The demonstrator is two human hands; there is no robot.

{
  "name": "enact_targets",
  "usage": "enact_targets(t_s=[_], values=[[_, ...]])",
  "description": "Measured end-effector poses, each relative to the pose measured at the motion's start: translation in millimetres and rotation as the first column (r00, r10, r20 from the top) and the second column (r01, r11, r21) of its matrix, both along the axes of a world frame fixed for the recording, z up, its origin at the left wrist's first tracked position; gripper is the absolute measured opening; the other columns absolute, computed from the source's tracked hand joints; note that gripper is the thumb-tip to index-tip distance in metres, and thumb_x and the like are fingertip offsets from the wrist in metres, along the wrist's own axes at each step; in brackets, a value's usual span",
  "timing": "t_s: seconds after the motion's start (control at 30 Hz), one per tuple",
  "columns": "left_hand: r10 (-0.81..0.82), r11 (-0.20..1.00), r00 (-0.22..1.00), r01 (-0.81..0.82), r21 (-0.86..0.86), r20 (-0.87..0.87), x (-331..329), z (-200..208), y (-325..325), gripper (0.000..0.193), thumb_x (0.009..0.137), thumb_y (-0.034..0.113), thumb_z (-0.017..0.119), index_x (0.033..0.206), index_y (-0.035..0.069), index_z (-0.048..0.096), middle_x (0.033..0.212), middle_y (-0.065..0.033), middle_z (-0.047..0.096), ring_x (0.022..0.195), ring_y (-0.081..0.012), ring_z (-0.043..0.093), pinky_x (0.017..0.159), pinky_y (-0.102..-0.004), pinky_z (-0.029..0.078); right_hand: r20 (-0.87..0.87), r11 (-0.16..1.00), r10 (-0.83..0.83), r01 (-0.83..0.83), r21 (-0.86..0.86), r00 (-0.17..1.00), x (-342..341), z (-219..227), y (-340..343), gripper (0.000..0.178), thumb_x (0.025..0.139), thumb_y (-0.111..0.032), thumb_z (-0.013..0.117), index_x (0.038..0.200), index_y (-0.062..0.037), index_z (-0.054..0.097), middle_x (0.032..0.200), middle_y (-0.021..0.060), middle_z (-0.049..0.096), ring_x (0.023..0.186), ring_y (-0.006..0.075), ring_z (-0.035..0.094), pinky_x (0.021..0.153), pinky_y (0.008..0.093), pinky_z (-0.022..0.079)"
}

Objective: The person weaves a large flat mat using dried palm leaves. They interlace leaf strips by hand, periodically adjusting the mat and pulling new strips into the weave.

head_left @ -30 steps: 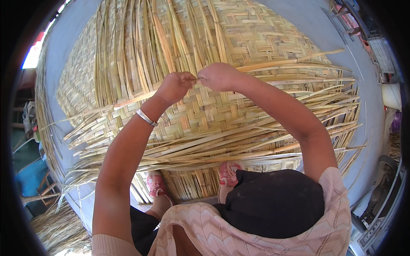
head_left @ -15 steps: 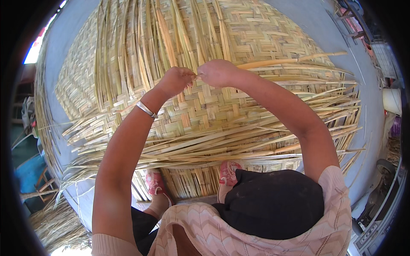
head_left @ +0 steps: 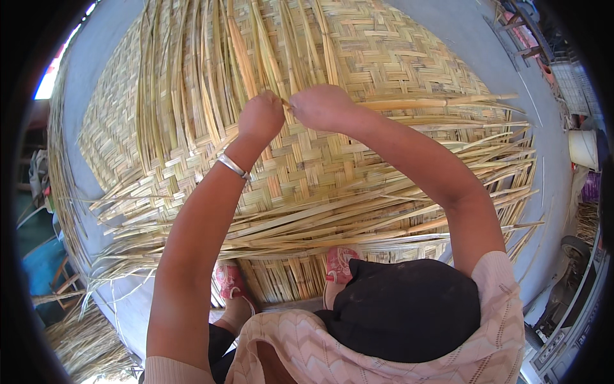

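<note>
Two bare hands, the left hand (head_left: 261, 119) and the right hand (head_left: 322, 108), nearly meet over a pale-yellow woven-reed mat (head_left: 403, 61), both clenched on a thin, straw-coloured reed strip (head_left: 286, 104); its short visible piece bridges their gap roughly left to right, equally near each.

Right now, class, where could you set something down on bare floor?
Grey floor is bare upper right, between the woven mat and clutter, and upper left, between mat and loose stalks. Split reeds crowd the mat above and below left hand and right hand.
</note>
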State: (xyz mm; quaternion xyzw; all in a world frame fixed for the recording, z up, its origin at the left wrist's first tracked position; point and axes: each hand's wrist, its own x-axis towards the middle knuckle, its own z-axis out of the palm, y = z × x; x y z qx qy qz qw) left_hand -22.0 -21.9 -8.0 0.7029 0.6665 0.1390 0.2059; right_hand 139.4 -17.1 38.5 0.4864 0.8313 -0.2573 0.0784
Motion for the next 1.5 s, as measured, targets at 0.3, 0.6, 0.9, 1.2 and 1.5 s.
enact_targets(t_s=[0.3, 0.6, 0.9, 1.2, 1.5], values=[[-0.024, 0.883, 0.893, 0.229, -0.409, 0.449, -21.7, 5.2, 24.5, 0.037, 0.091, 0.022, 0.058, 0.120, -0.001, 0.060, 0.114, -0.0165, 0.064, 0.105, -0.0224, 0.061, 0.094, -0.0312, 0.045, -0.150, 0.964, -0.206, 0.227, 0.141, 0.967, 54.0, -9.9, 63.5, 0.024, 0.093, -0.023, 0.048, 0.096, -0.0049, 0.062, 0.079, 0.0140, 0.066, 0.073, 0.0298, 0.065, 0.064, 0.0425, 0.052], [0.201, 0.914, 0.903, -0.035, -0.404, 0.379, 30.9, -36.5, 90.5, 0.053, 0.089, 0.028, 0.059, 0.127, -0.007, 0.049, 0.099, -0.0151, 0.065, 0.076, -0.0198, 0.063, 0.070, -0.0314, 0.051, -0.356, 0.711, -0.702, 0.575, -0.404, 0.618, 86.3, -72.4, 100.1, 0.024, 0.093, -0.021, 0.051, 0.104, -0.0021, 0.060, 0.081, 0.0105, 0.063, 0.070, 0.0227, 0.064, 0.056, 0.0342, 0.053], [0.296, 0.764, 0.834, 0.086, -0.639, 0.466, 19.7, -40.6, 116.7, 0.019, 0.089, 0.022, 0.063, 0.085, 0.005, 0.056, 0.075, -0.0018, 0.055, 0.058, -0.0108, 0.049, 0.049, -0.0282, 0.039, -0.318, 0.403, -0.915, 0.555, -0.728, 0.247, 83.5, -72.8, 112.2, 0.034, 0.095, -0.021, 0.046, 0.125, -0.0037, 0.049, 0.109, 0.0166, 0.058, 0.098, 0.0279, 0.059, 0.087, 0.0427, 0.051], [0.489, 0.758, 0.529, 0.136, -0.638, 0.694, 13.3, -18.1, 88.7, 0.021, 0.095, 0.018, 0.053, 0.109, 0.002, 0.055, 0.101, -0.0094, 0.065, 0.094, -0.0192, 0.064, 0.079, -0.0300, 0.054, -0.294, 0.350, -0.937, 0.458, -0.817, 0.190, 94.7, -80.5, 122.5, 0.031, 0.096, -0.015, 0.043, 0.119, 0.0048, 0.048, 0.113, 0.0215, 0.057, 0.099, 0.0302, 0.060, 0.082, 0.0402, 0.053], [0.606, 0.720, 0.107, 0.348, -0.600, 0.788, 19.6, -12.4, 114.9, 0.039, 0.100, 0.024, 0.039, 0.124, -0.005, 0.048, 0.108, -0.0158, 0.063, 0.104, -0.0284, 0.062, 0.085, -0.0357, 0.055, -0.325, 0.471, -0.805, 0.201, -0.859, 0.496, 107.1, -64.9, 126.1, 0.021, 0.094, -0.018, 0.050, 0.107, -0.0047, 0.059, 0.094, 0.0071, 0.063, 0.083, 0.0174, 0.062, 0.073, 0.0336, 0.054]])
